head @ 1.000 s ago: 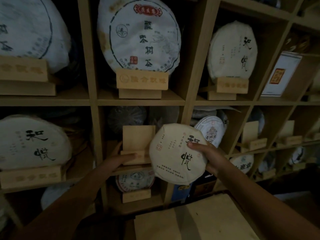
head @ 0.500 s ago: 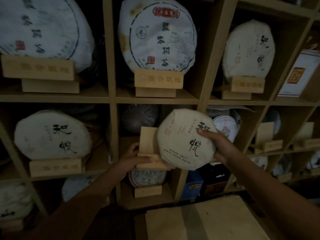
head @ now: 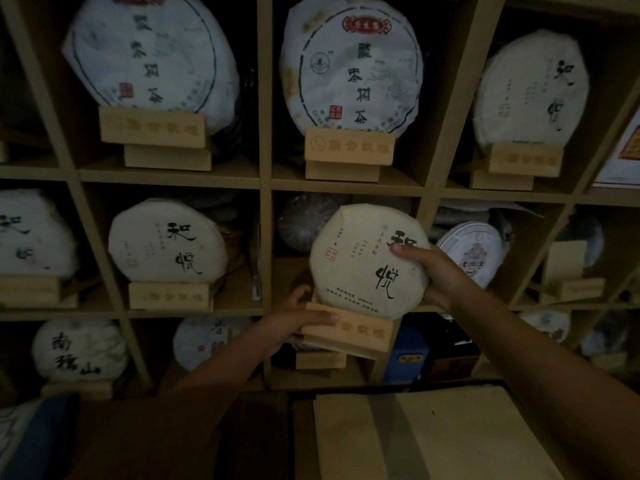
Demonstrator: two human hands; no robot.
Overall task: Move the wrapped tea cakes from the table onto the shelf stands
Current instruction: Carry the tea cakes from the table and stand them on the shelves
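Observation:
A round tea cake in cream paper with black brush characters sits upright in a wooden stand in front of the middle shelf cell. My right hand grips the cake's right edge, thumb across its face. My left hand holds the stand's left end, thumb lying on its front lip. The stand is tilted and hangs out past the shelf edge.
Wrapped cakes on stands fill the neighbouring cells, such as one to the left and a large one above. A dark cake lies behind in the same cell. An empty stand sits at right. A brown paper-covered surface lies below.
The cake has gone down into the stand's slot. My left hand has drawn the stand forward and tilted it. The camera has shifted left and nearer.

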